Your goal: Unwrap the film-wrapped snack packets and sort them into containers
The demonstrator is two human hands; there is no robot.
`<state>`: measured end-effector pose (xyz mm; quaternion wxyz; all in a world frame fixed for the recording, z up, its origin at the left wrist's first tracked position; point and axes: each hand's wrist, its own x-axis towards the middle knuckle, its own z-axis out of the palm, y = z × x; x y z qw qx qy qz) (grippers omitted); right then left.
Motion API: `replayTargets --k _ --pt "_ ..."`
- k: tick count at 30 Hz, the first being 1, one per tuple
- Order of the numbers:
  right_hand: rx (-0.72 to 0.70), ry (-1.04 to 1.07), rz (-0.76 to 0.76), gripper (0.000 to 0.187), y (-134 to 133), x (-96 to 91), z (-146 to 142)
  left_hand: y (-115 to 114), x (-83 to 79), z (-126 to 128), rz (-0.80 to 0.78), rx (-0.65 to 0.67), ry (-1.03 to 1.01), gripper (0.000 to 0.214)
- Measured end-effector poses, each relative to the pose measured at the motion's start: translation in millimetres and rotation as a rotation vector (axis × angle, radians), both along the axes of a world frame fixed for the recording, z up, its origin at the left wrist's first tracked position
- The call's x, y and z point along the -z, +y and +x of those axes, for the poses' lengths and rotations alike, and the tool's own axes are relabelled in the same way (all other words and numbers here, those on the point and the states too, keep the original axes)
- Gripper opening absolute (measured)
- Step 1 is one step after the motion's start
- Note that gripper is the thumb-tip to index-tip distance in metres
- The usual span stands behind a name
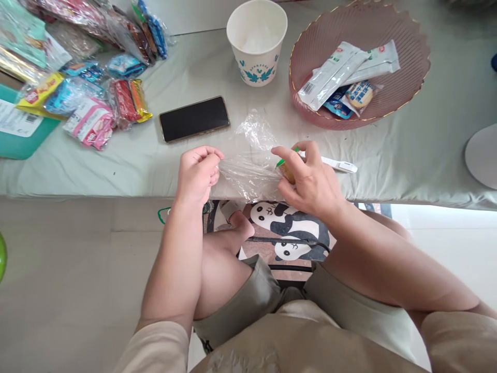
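A clear plastic bag (250,160) lies at the table's near edge between my two hands. My left hand (198,173) is closed, pinching the bag's left edge. My right hand (310,178) is closed on the bag's right side, gripping a small snack (286,170) with a green and orange wrapper through or at the plastic. A white pen-like stick (337,165) lies just beyond my right hand.
A black phone (194,118) lies behind the bag. A white paper cup (257,41) stands at the back. A pink ribbed dish (411,77) holds several sachets. Many snack packets (89,103) pile at the left beside a teal tray (19,145). A white disc (483,155) sits at right.
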<state>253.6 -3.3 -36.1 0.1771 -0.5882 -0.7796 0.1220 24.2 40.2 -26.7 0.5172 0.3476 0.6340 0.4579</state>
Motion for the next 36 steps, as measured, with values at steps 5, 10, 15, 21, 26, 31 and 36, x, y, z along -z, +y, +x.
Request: replayTargets --k 5,10,15,21,26,31,36 --pt "-0.11 0.274 -0.067 0.043 5.0 6.7 9.1 1.3 -1.1 3.0 0.004 0.009 -0.001 0.013" --pt "-0.045 0.405 -0.152 0.032 10.0 7.6 16.3 2.5 -0.4 0.8 -0.001 0.005 -0.009 0.013" --pt "-0.09 0.511 -0.08 0.014 10.3 13.6 25.1 2.7 1.4 -0.3 -0.005 0.004 -0.016 0.014" --pt "0.038 0.872 -0.009 0.034 7.9 11.3 39.9 6.2 4.8 2.0 -0.029 -0.016 0.015 0.013" --pt "0.177 1.333 -0.089 0.031 10.2 1.0 58.5 8.0 6.4 2.1 -0.03 0.013 0.034 0.008" --pt "0.246 1.255 0.376 0.027 38.2 -17.0 73.5 6.8 4.3 -0.6 -0.004 0.078 0.016 0.004" --pt "0.326 0.621 0.612 0.01 82.7 -58.5 96.8 4.4 2.8 -1.4 0.003 0.285 -0.004 0.008"
